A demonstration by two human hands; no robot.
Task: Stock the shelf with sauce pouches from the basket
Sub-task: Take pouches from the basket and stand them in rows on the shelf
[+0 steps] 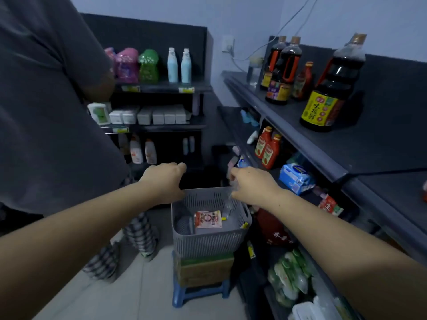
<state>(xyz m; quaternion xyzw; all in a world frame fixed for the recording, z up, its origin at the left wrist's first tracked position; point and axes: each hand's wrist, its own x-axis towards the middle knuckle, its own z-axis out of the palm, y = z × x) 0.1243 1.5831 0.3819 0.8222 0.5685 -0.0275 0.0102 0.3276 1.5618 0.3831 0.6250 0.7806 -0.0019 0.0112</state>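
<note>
The top shelf (381,144) is carrying dark sauce bottles (332,88), while the tiled floor (138,296) is bearing a blue stool (201,292).

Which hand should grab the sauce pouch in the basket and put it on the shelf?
Probably the right hand. Both hands hover at the basket rim, but the shelf stands on its side, so it can lift the sauce pouch straight across. The left hand would have to cross over.

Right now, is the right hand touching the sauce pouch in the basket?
Apart. In the head view the pouch lies on the floor of the basket, well below the right hand.
</note>
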